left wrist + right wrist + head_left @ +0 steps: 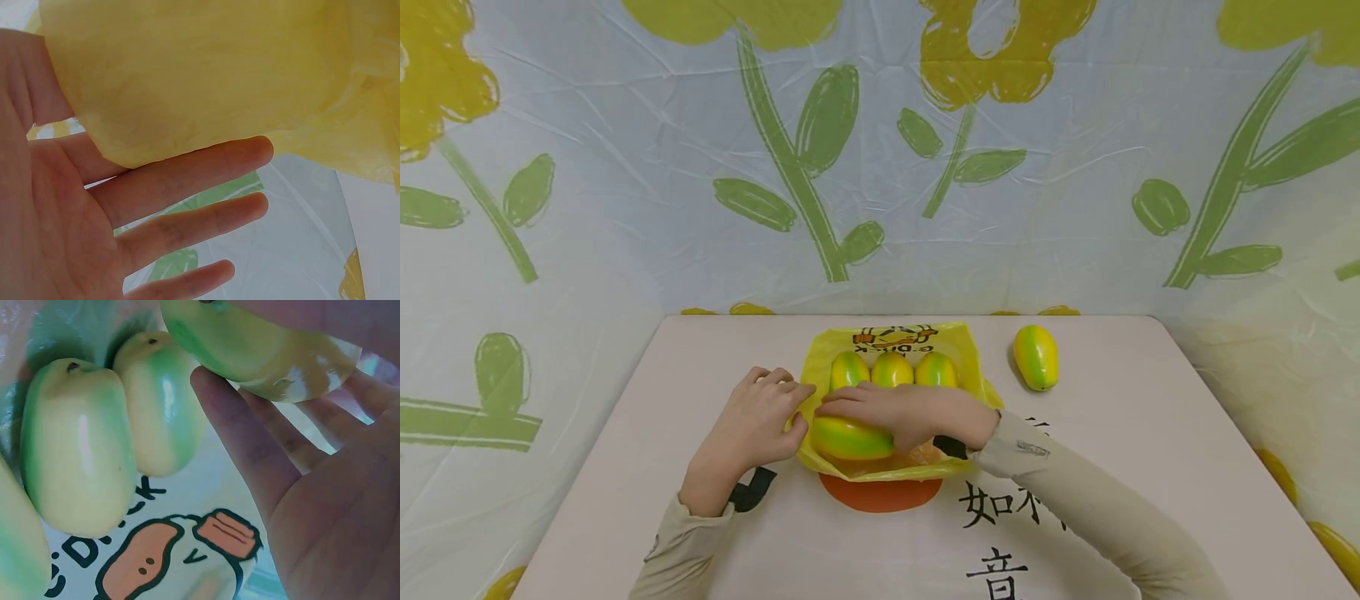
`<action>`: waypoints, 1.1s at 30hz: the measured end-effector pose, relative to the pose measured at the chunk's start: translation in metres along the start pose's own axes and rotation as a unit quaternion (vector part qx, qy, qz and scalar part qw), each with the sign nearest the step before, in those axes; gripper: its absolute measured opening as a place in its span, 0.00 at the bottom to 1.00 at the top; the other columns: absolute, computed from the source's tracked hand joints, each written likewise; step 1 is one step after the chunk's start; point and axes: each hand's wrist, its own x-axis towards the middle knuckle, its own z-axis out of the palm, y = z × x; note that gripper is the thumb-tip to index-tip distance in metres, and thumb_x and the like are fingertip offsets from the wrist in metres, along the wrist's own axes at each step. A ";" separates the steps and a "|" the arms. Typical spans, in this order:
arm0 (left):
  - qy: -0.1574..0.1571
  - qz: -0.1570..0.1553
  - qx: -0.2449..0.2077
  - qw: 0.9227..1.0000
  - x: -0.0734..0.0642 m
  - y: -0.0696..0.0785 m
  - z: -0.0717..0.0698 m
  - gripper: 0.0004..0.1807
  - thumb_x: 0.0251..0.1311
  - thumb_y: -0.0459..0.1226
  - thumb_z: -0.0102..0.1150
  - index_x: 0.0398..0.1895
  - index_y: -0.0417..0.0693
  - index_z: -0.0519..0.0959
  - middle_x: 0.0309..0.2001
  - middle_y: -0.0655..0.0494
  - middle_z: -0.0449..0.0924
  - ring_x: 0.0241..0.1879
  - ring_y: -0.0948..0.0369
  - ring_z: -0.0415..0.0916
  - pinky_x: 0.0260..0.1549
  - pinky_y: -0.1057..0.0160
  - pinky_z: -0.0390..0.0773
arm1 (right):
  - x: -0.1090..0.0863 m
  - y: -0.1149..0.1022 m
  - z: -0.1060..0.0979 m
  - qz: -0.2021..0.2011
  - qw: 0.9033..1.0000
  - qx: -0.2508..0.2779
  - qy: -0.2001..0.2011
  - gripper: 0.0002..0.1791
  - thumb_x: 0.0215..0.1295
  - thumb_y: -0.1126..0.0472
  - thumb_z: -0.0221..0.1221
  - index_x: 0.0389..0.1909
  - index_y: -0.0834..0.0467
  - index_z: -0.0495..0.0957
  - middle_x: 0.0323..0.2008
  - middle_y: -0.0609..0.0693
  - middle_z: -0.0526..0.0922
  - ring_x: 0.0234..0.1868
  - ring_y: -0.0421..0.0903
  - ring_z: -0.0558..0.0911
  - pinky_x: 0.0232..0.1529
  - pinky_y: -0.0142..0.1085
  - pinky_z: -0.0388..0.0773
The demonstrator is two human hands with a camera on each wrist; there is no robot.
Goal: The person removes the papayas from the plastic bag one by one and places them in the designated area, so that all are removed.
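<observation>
My right hand (880,410) grips a glossy yellow-green mango (852,439), lying crosswise at the near side of a yellow plastic bag (815,354). In the right wrist view its fingers run beneath this mango (275,359), and part of the thumb side covers the top. Beyond, three more mangoes (892,369) stand in a row on the bag. At the bag's left edge is my left hand (758,421), thumb and index finger apart. In the left wrist view the bag film (200,75) hides the thumb and index tips; the other fingers (194,225) stretch out straight below it.
A lone mango (1036,358) lies on the pale table (715,567), right of the bag. An orange-red round patch (880,493) shows under the bag's near edge. Black characters (996,575) are on the tabletop. Flower-print cloth (880,250) hangs behind and at both sides.
</observation>
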 end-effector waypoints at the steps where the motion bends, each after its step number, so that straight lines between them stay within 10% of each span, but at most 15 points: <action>1: 0.000 -0.001 0.000 1.000 0.000 0.000 0.000 0.19 0.52 0.37 0.56 0.46 0.44 0.85 0.40 0.52 0.87 0.46 0.52 0.78 0.52 0.46 0.72 | -0.001 0.000 -0.001 -0.003 1.000 0.009 0.007 0.56 0.51 0.67 0.72 0.78 0.50 0.50 0.76 0.46 0.54 0.74 0.45 0.57 0.62 0.39 0.71; 12: 0.000 0.000 0.002 1.000 -0.001 -0.001 0.001 0.18 0.51 0.37 0.56 0.46 0.44 0.85 0.39 0.52 0.87 0.46 0.51 0.78 0.52 0.46 0.72 | -0.018 0.003 -0.009 -0.006 0.994 0.086 0.064 0.63 0.39 0.86 0.60 0.78 0.49 0.49 0.76 0.46 0.53 0.75 0.44 0.54 0.70 0.40 0.59; 33: 0.005 0.008 -0.004 1.000 -0.001 0.003 0.001 0.22 0.52 0.38 0.57 0.52 0.49 0.84 0.38 0.54 0.86 0.44 0.52 0.78 0.50 0.46 0.73 | -0.061 -0.003 -0.008 -0.040 0.968 0.158 0.189 0.61 0.43 0.81 0.66 0.78 0.52 0.47 0.77 0.48 0.50 0.76 0.47 0.52 0.68 0.46 0.64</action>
